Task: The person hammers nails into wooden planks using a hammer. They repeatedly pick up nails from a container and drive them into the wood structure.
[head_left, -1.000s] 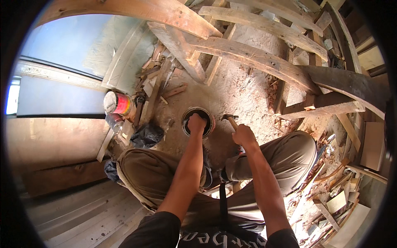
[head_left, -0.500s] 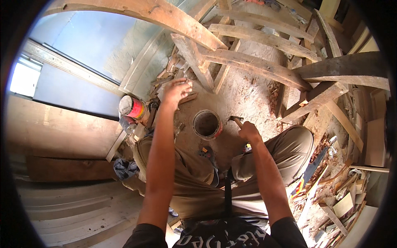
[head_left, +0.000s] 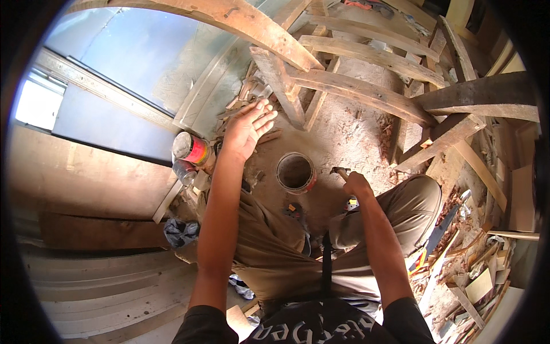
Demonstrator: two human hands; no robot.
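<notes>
My left hand (head_left: 248, 129) is raised with the fingers stretched out and the palm turned to the right. Nothing shows in it. Below and to its right, an open, round can (head_left: 295, 172) stands on the dusty floor; its dark inside hides whatever it may hold. My right hand (head_left: 357, 184) is wrapped round the handle of a small hammer (head_left: 340, 171). The hammer's dark metal head points left toward the can and is apart from it.
A wooden frame of curved beams (head_left: 366, 94) fills the far side, and one beam (head_left: 229, 22) arches across the upper left. A red-labelled can (head_left: 192, 149) stands left of my left forearm. Wood scraps (head_left: 475, 281) and a saw (head_left: 438, 232) lie at the right.
My left hand has uncurled, its fingers now stretched out. The right hand keeps its grip on the hammer. The whole view has shifted slightly.
</notes>
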